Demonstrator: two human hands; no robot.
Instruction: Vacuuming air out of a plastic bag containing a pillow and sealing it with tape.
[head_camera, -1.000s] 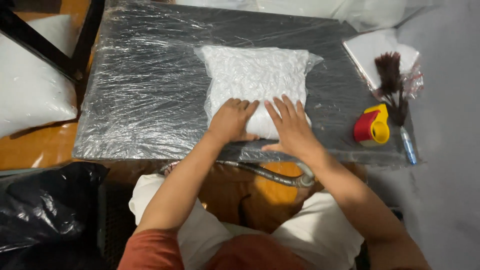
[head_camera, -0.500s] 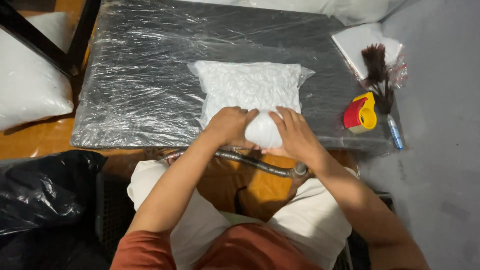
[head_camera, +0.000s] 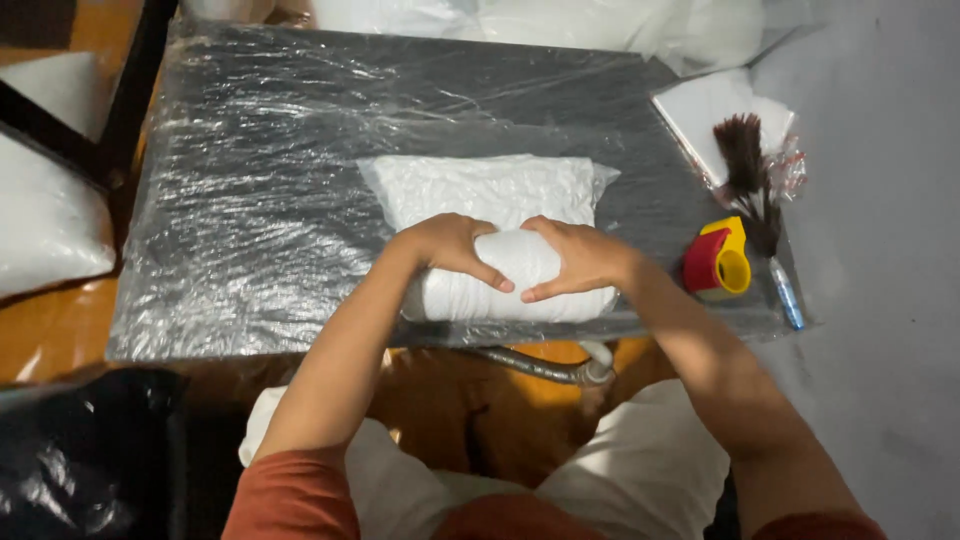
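One camera sits on the person's head. It looks down, quite close, at the dark table (head_camera: 250, 200) in front.

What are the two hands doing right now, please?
Left hand: curled over the rolled near edge of the white bag, gripping it.
Right hand: same, gripping the roll beside it.

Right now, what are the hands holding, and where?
Both hands, left and right, grip the white soft plastic-wrapped bundle on its rolled near edge.

We see a white plastic-wrapped package (head_camera: 500, 235) on the table (head_camera: 250, 200), and clear flat bags (head_camera: 715, 115) at its far right corner.
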